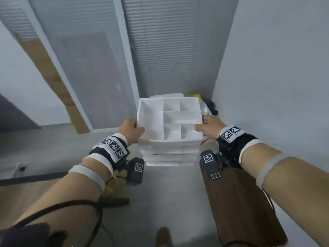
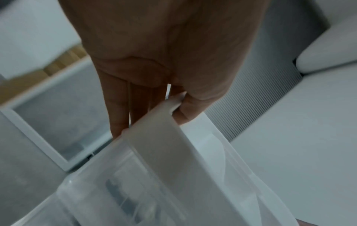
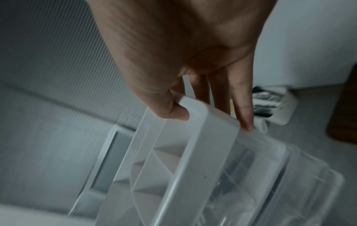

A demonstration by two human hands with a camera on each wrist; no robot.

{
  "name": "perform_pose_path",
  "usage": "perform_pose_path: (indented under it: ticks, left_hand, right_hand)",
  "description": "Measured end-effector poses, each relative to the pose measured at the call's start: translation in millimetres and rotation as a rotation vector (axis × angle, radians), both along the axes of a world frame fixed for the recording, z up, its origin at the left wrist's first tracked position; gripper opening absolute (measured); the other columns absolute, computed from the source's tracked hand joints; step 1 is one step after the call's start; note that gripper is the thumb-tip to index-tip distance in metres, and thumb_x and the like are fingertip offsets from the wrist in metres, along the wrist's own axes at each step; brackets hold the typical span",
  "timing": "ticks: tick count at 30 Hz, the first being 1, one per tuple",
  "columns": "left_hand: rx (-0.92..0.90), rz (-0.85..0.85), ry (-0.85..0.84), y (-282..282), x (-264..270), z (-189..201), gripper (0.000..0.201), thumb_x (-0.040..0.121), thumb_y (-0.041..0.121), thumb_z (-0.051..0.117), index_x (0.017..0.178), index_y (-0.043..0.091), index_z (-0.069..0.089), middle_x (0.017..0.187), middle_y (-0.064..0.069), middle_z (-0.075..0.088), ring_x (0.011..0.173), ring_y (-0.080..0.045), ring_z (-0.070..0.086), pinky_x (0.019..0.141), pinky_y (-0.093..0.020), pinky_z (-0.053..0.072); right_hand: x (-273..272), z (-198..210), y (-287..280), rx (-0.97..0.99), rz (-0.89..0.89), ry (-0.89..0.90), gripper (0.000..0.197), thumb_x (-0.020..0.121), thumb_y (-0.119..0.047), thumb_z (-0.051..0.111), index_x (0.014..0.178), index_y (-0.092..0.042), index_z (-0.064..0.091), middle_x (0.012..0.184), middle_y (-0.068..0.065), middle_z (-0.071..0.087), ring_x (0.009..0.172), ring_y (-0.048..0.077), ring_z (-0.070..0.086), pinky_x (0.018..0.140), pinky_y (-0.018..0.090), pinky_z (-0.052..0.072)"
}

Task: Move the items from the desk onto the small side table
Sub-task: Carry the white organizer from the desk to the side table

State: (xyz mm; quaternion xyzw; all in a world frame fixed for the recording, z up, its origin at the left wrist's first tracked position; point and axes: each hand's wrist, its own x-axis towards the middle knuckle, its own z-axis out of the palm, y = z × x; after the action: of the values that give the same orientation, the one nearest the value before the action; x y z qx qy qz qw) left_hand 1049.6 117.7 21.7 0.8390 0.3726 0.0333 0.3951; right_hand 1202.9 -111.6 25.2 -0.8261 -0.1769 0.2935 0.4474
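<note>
Both hands carry a white organizer (image 1: 170,122) with divided top compartments and clear drawers beneath, held in the air at the middle of the head view: the left hand (image 1: 130,130) grips its left rim, thumb over the edge and fingers outside, and the right hand (image 1: 211,128) grips the right rim likewise. Below it lies a grey floor (image 1: 165,196), with a dark wooden surface (image 1: 243,207) at lower right. Ribbed blinds (image 1: 170,47) fill the top centre beside a plain white wall (image 1: 277,68), with clutter (image 1: 204,102) in the corner behind the organizer.
</note>
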Motion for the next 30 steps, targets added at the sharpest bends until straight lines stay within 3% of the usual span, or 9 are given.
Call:
perform_pose_path:
  ticks: [2, 4, 7, 10, 15, 17, 22, 26, 30]
  left_hand:
    - [-0.036, -0.139, 0.028, -11, 56, -26, 0.015, 0.089, 0.017, 0.059, 0.099, 0.007, 0.063, 0.081, -0.008, 0.066, 0.066, -0.027, 0.064, 0.071, -0.044, 0.062]
    - [-0.072, -0.315, 0.065, -37, 115, -56, 0.028, 0.092, 0.02, 0.059, 0.118, 0.01, 0.061, 0.094, -0.009, 0.068, 0.08, -0.032, 0.068, 0.073, -0.049, 0.062]
    - [-0.164, -0.488, 0.14, -79, 174, -92, 0.038, 0.096, 0.017, 0.055, 0.133, 0.013, 0.051, 0.115, -0.009, 0.061, 0.098, -0.033, 0.064, 0.073, -0.046, 0.062]
    - [-0.283, -0.618, 0.243, -122, 221, -137, 0.047, 0.097, 0.013, 0.053, 0.143, 0.016, 0.042, 0.131, -0.009, 0.056, 0.11, -0.033, 0.059, 0.076, -0.044, 0.06]
    - [-0.351, -0.718, 0.335, -187, 282, -222, 0.046, 0.098, 0.014, 0.054, 0.142, 0.015, 0.044, 0.127, -0.008, 0.056, 0.112, -0.033, 0.057, 0.085, -0.053, 0.058]
    - [-0.321, -0.73, 0.367, -208, 310, -266, 0.044, 0.097, 0.015, 0.055, 0.14, 0.014, 0.047, 0.128, -0.009, 0.059, 0.115, -0.036, 0.058, 0.089, -0.056, 0.056]
    - [-0.277, -0.713, 0.391, -234, 369, -349, 0.039, 0.096, 0.017, 0.054, 0.135, 0.014, 0.052, 0.133, -0.016, 0.061, 0.117, -0.038, 0.059, 0.096, -0.055, 0.053]
    - [-0.354, -0.696, 0.462, -246, 417, -390, 0.043, 0.096, 0.01, 0.053, 0.138, 0.019, 0.051, 0.129, -0.007, 0.058, 0.119, -0.035, 0.054, 0.087, -0.056, 0.057]
    - [-0.354, -0.777, 0.439, -255, 466, -442, 0.05, 0.09, 0.004, 0.05, 0.134, 0.025, 0.055, 0.131, -0.01, 0.061, 0.119, -0.039, 0.057, 0.083, -0.059, 0.058]
  right_hand:
    - [24, -18, -30, -0.049, -0.113, 0.012, 0.029, 0.088, -0.008, 0.058, 0.115, -0.016, 0.061, 0.107, 0.0, 0.065, 0.073, 0.009, 0.059, 0.047, 0.012, 0.049]
    - [45, -47, -67, -0.08, -0.257, 0.066, 0.031, 0.086, -0.007, 0.058, 0.116, -0.014, 0.061, 0.114, 0.006, 0.068, 0.086, 0.021, 0.066, 0.067, 0.031, 0.059]
    - [59, -91, -116, -0.082, -0.428, 0.135, 0.03, 0.086, -0.007, 0.057, 0.113, -0.02, 0.06, 0.118, 0.01, 0.067, 0.102, 0.031, 0.065, 0.085, 0.052, 0.057]
    - [64, -138, -162, -0.102, -0.57, 0.213, 0.037, 0.088, -0.007, 0.056, 0.124, -0.016, 0.058, 0.122, 0.012, 0.064, 0.109, 0.033, 0.062, 0.095, 0.053, 0.052]
    - [85, -251, -228, -0.041, -0.736, 0.399, 0.058, 0.08, -0.018, 0.064, 0.136, -0.022, 0.049, 0.133, 0.009, 0.061, 0.119, 0.033, 0.059, 0.101, 0.054, 0.048]
    - [102, -299, -249, -0.052, -0.782, 0.461, 0.068, 0.07, -0.031, 0.066, 0.136, -0.026, 0.049, 0.133, 0.006, 0.061, 0.118, 0.032, 0.06, 0.101, 0.054, 0.048]
    - [137, -354, -266, -0.105, -0.794, 0.513, 0.061, 0.086, -0.015, 0.063, 0.143, -0.023, 0.043, 0.133, 0.006, 0.06, 0.12, 0.029, 0.059, 0.101, 0.042, 0.049]
    - [170, -403, -275, -0.087, -0.844, 0.552, 0.055, 0.093, -0.009, 0.057, 0.144, -0.022, 0.042, 0.126, 0.001, 0.059, 0.094, 0.02, 0.059, 0.053, 0.012, 0.047]
    - [196, -456, -280, -0.102, -0.881, 0.527, 0.055, 0.093, -0.018, 0.059, 0.144, -0.022, 0.038, 0.131, 0.006, 0.06, 0.091, 0.021, 0.062, 0.052, 0.016, 0.046]
